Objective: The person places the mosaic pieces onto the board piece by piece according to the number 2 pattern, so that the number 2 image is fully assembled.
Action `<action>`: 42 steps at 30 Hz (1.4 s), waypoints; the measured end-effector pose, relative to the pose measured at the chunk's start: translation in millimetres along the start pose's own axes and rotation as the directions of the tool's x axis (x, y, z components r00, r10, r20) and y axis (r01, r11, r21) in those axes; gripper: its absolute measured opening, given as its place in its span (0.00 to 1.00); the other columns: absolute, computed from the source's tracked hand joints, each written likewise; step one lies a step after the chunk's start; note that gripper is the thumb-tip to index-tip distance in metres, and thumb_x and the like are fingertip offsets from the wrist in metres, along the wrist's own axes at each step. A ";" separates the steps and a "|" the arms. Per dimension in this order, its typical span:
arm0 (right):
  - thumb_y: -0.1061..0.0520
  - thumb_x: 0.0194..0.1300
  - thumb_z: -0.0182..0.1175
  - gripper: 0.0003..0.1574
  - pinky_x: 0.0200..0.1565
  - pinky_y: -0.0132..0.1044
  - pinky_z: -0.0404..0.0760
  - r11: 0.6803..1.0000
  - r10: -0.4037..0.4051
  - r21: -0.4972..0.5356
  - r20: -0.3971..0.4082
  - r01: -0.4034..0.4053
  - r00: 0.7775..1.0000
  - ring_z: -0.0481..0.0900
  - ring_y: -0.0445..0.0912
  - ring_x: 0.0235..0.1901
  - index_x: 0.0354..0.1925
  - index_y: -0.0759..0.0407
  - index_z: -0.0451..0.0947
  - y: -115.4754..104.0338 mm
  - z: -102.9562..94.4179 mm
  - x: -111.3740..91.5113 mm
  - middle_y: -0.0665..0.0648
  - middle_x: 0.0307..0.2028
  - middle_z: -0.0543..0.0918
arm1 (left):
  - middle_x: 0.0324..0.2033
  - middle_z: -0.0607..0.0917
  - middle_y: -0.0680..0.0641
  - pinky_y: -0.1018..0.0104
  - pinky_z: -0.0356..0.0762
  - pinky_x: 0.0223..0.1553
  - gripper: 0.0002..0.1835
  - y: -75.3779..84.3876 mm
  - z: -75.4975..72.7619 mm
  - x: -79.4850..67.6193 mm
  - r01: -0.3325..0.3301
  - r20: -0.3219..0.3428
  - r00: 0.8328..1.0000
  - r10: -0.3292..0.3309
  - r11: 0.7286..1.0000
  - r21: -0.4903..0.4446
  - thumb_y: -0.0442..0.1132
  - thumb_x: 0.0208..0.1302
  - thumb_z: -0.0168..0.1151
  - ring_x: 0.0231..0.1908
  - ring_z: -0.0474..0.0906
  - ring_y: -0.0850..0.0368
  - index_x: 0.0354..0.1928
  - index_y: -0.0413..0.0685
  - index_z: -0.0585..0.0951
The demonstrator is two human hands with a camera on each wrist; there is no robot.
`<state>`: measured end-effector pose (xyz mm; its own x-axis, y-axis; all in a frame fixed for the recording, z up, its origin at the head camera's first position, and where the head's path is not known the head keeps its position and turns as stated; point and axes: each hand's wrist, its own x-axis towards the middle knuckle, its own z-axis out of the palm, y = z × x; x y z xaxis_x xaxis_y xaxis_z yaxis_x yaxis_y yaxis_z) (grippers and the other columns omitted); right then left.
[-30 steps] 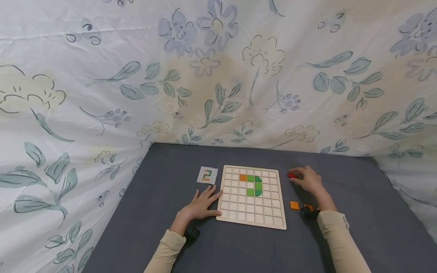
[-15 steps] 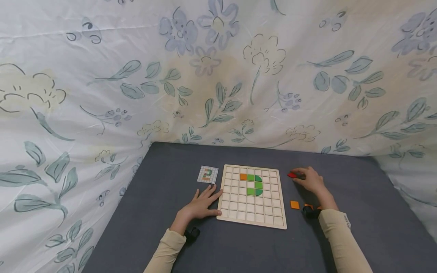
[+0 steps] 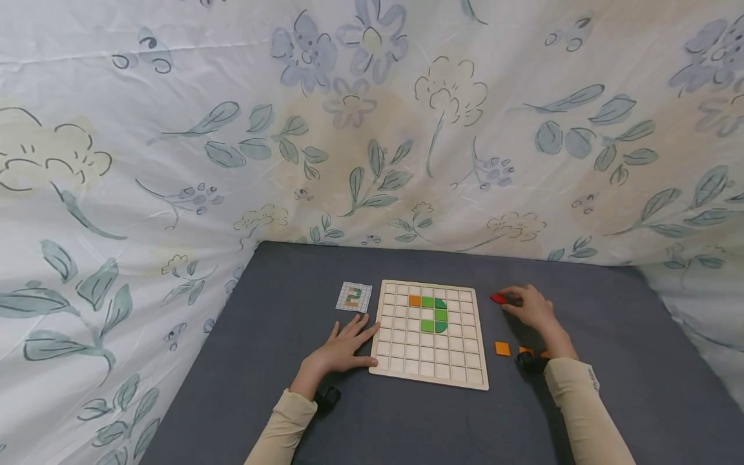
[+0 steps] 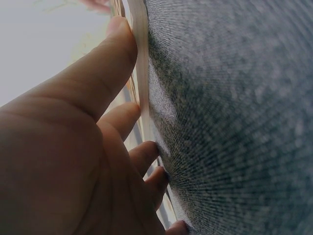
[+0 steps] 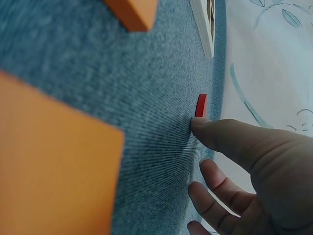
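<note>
The red piece was at the surface of the dark table or just above it, beside the board's far right corner. The right hand pinched it between thumb and index finger. Hardly anything had changed: over the last second that grip stayed on the piece, with only a slight shift that the head camera's own motion might explain. For the work, this seemed a pause at the pickup, since the red piece was not yet on the board.

Compared with the earlier frame, the board's pattern was the same: one orange square and five green pieces. The left hand grasped nothing; its fingers lay spread, still touching the board's left edge. The pattern card lay beyond that hand, unmoved. Nearer the right forearm were a loose orange tile and more orange, partly hidden by the wrist camera. A floral sheet hung behind.
</note>
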<state>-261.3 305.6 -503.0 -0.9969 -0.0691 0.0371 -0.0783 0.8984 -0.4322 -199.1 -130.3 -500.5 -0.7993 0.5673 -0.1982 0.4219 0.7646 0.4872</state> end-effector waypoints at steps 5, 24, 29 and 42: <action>0.55 0.60 0.62 0.20 0.31 0.44 0.59 1.000 0.004 -0.002 -0.002 -0.004 1.000 0.71 0.56 0.37 0.51 0.58 0.77 1.2 0.3 -1.0 0.65 0.40 0.72 | 0.72 0.49 0.42 0.34 0.33 0.65 0.42 0.4 -0.7 0.0 -0.001 -0.002 1.000 0.001 1.000 -0.001 0.58 0.60 0.58 0.72 0.39 0.44 0.72 0.55 0.54; 0.51 0.59 0.64 0.18 0.32 0.46 0.60 0.999 0.045 0.009 -0.014 -0.045 0.999 0.71 0.56 0.37 0.44 0.60 0.78 -2.8 2.2 -5.0 0.64 0.40 0.73 | 0.72 0.49 0.43 0.35 0.33 0.65 0.42 0.3 -1.4 -0.1 -0.002 -0.004 1.000 0.002 1.000 0.005 0.60 0.60 0.57 0.72 0.39 0.44 0.72 0.56 0.54; 0.50 0.58 0.64 0.19 0.34 0.48 0.61 0.999 0.049 0.020 -0.025 -0.049 0.998 0.71 0.56 0.38 0.43 0.61 0.78 -3.9 4.0 -5.9 0.64 0.39 0.73 | 0.72 0.49 0.42 0.34 0.33 0.65 0.42 0.5 -1.3 -0.4 -0.006 -0.006 1.000 0.006 1.000 0.002 0.59 0.60 0.57 0.72 0.39 0.44 0.72 0.56 0.54; 0.45 0.58 0.63 0.24 0.39 0.55 0.62 0.995 0.081 0.056 -0.025 -0.079 0.996 0.71 0.58 0.40 0.43 0.63 0.76 -13.6 7.2 -9.1 0.66 0.41 0.72 | 0.72 0.48 0.43 0.35 0.33 0.65 0.42 -0.1 -0.2 0.6 -0.004 0.000 1.000 0.004 1.000 0.008 0.60 0.60 0.56 0.72 0.38 0.45 0.72 0.56 0.53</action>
<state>-251.2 290.9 -504.0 -0.9996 0.0143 0.0245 0.0007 0.8753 -0.4837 -199.7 -130.1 -500.4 -0.7979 0.5700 -0.1963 0.4280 0.7649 0.4814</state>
